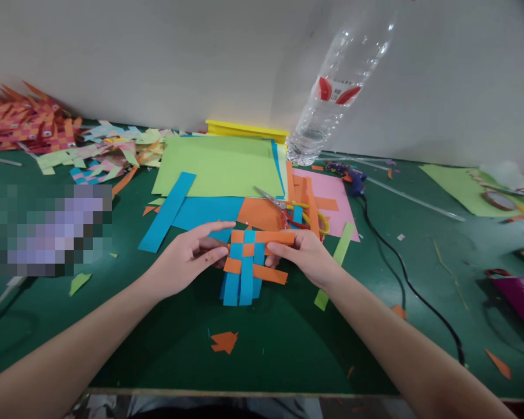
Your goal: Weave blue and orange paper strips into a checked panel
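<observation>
Between my hands is a small weave of blue and orange paper strips [247,262], raised above the green table, its blue ends hanging down and orange ends sticking out to the right. My left hand [192,253] pinches its left edge with the thumb, the index finger stretched out above. At the upper right, my right hand [301,253] grips an orange strip between thumb and fingers; some of those fingers are hidden behind the paper. Just beyond lie scissors [276,199] with red and yellow handles, on orange paper. A loose blue strip [168,212] lies past my left hand.
Green sheets [218,166] are stacked at the back beside a plastic bottle [327,93]. A glue gun [351,177] trails a black cord [393,256] along the right. Folded paper pieces [26,122] are piled back left. An orange scrap [225,342] lies near the table's front edge [227,392].
</observation>
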{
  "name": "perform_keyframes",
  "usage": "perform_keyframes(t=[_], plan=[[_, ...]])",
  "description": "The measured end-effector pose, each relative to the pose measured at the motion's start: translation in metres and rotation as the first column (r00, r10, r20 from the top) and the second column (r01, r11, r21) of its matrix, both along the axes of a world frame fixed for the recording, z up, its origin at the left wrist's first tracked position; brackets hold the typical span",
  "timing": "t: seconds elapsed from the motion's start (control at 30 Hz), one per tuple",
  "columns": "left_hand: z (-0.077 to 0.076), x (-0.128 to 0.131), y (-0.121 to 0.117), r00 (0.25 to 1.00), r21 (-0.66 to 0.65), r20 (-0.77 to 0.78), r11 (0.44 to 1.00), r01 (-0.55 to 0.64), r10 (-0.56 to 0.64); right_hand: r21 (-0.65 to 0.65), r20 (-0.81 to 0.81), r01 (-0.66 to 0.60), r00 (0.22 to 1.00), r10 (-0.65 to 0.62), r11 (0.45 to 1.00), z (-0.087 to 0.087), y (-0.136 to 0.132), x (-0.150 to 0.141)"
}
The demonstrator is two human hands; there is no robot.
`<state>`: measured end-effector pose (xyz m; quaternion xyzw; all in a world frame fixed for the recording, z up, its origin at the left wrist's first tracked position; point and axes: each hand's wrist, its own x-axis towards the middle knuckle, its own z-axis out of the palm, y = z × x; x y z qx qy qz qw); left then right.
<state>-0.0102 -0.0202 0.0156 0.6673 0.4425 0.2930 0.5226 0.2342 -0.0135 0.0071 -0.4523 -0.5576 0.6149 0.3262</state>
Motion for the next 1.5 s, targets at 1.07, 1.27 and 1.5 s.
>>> perform_keyframes(t=[1.07, 1.27, 1.5], plan=[[-0.01, 0.001, -0.003, 0.991, 0.099, 0.054, 0.989, 0.113, -0.119, -0.025, -0.052, -0.032, 0.998, 0.03, 0.999, -0.006, 0.001, 0.001], [-0.012, 0.001, -0.002, 0.991, 0.092, 0.063, 0.99, 0.109, -0.115, -0.012, -0.061, -0.051, 0.997, 0.05, 0.999, -0.006, 0.002, 0.002], [-0.009, 0.002, -0.001, 0.997, 0.069, 0.038, 0.995, 0.066, -0.069, 0.009, 0.04, -0.057, 0.998, 0.057, 0.998, -0.002, 0.0, 0.001]])
